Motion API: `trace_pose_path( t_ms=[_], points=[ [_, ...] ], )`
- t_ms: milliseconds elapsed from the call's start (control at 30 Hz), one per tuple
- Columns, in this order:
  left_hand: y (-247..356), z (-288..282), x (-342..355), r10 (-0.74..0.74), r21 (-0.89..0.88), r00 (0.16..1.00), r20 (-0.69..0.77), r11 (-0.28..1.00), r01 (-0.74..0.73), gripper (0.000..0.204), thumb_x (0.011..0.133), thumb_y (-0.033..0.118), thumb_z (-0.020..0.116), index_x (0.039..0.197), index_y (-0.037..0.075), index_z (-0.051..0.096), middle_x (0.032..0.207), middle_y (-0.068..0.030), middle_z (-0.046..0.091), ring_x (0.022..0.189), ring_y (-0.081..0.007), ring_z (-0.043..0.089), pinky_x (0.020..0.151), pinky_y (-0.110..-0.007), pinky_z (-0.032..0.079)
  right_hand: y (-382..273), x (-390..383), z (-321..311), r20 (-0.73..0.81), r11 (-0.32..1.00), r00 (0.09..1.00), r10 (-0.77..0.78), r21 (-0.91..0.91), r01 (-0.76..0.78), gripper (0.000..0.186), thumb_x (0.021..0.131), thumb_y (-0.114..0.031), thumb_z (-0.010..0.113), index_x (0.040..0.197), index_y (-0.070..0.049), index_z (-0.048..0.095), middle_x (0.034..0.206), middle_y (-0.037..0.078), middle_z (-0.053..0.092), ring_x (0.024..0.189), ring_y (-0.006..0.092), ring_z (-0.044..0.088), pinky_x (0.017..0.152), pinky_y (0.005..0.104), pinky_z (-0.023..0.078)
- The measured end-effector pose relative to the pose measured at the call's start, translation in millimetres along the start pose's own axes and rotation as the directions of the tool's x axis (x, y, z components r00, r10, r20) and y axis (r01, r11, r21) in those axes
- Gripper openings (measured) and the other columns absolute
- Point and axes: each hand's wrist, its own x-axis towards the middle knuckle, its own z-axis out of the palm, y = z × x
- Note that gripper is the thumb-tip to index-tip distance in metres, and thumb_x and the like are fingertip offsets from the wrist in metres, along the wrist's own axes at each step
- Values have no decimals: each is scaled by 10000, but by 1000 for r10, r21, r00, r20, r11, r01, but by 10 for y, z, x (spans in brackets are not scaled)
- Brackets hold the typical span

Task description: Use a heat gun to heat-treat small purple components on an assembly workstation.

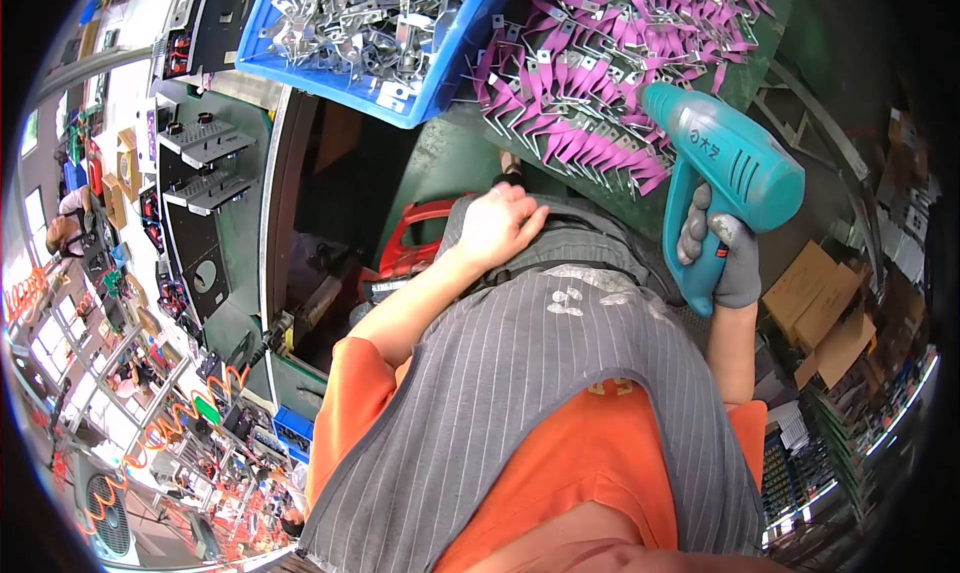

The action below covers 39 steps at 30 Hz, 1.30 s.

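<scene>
A teal heat gun [735, 153] is held by its handle in my right hand [735, 258], which wears a grey glove. Its nozzle points up and left toward many thin metal strips with purple sleeves [590, 83], spread in rows on the green tabletop [455, 163]. My bare left hand [500, 225] rests on my lap over the striped grey apron [530, 343]. Its fingers are loosely curled, and nothing shows in them.
A blue bin [425, 108] full of bent metal pieces stands at the far left of the table. Something red [415, 228] lies below the table edge. Black metal panels [200, 243] stand at left; cardboard boxes [820, 308] are at right. Another person [68, 223] is farther left.
</scene>
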Motion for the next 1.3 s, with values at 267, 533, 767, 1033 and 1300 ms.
trace_pose_path(
  t_ms=[267,533,767,1033,1300],
  points=[
    [-28,82,895,259,346,965,38,903,-255,253,698,170,638,948,149,602,903,-37,515,899,-247,459,757,-357,387,47,-192,-199,2,998,1000,8,62,-8,367,682,-186,623,1005,-40,524,685,41,544,535,150,522,499,287,438],
    [124,243,1372,262,452,965,26,858,-245,285,652,257,686,912,172,606,881,-31,511,917,-242,455,739,-359,377,77,-285,-433,80,986,997,-22,168,8,376,719,-226,619,1012,-37,480,688,21,519,516,122,500,473,253,428],
    [183,-61,585,100,274,983,151,952,-139,134,724,189,623,805,103,558,756,-80,526,716,-268,566,622,-377,452,86,-189,-559,125,971,988,88,210,-113,359,717,-216,616,1009,-38,504,692,25,555,510,130,516,477,259,431],
    [78,-690,-528,-476,519,237,847,837,-175,182,734,225,557,788,80,652,820,-152,643,765,-308,632,626,-401,499,-84,-43,-694,128,953,988,-91,299,49,349,731,-245,611,1002,-53,503,682,5,512,502,98,474,470,245,424],
    [17,-571,-676,-113,107,93,989,991,76,371,690,305,609,973,66,623,950,-197,620,899,-364,584,728,-409,458,-21,-292,-789,77,970,996,50,233,-67,363,712,-228,617,997,-35,505,684,32,538,508,142,514,468,283,441]
  ],
)
